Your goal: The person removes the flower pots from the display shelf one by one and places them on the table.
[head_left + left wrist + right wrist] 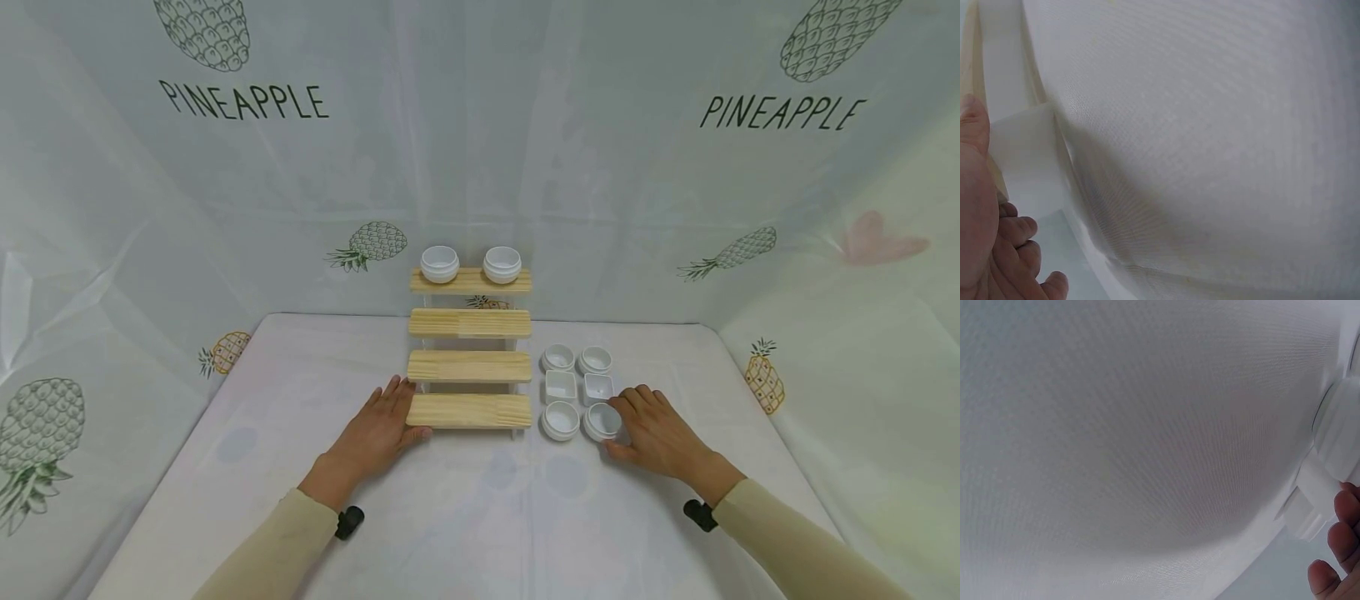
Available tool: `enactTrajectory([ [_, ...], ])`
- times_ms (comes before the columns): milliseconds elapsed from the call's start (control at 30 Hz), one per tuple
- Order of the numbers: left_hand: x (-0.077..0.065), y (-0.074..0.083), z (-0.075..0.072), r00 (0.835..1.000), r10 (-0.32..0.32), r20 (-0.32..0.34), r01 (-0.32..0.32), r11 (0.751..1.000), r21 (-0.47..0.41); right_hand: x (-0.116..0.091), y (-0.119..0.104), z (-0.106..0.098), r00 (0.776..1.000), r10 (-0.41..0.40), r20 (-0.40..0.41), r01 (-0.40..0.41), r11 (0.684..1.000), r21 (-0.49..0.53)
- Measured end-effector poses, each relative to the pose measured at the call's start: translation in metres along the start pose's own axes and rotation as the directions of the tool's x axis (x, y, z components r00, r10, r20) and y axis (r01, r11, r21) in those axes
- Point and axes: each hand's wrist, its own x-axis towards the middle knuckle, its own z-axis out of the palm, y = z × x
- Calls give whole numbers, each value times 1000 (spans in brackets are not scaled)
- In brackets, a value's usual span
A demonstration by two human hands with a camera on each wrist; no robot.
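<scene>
A four-tier stand with wooden shelves (469, 411) and white supports stands at the middle of the table. My left hand (378, 431) rests against its lower left end, fingers stretched back along the side and thumb across the front. In the left wrist view, that thumb (972, 125) lies by the wood. Right of the stand are small white dishes in two columns: round bowls at back and front, square dishes (561, 386) between. My right hand (652, 431) holds the front right round bowl (602, 422) from its right side, thumb in front and fingers behind.
Two white round bowls (439, 263) sit on the top shelf (471, 281). A white cloth covers the table (480, 517). Pale curtains (480, 150) printed with pineapples hang behind and on both sides.
</scene>
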Motion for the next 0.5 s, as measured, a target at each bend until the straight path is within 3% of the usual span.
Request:
enactTrajectory([
  [500,0,-1,2,1000,-5,4,5,1000,-19,0,-1,-2,1000,-3,10,4,1000,-19],
])
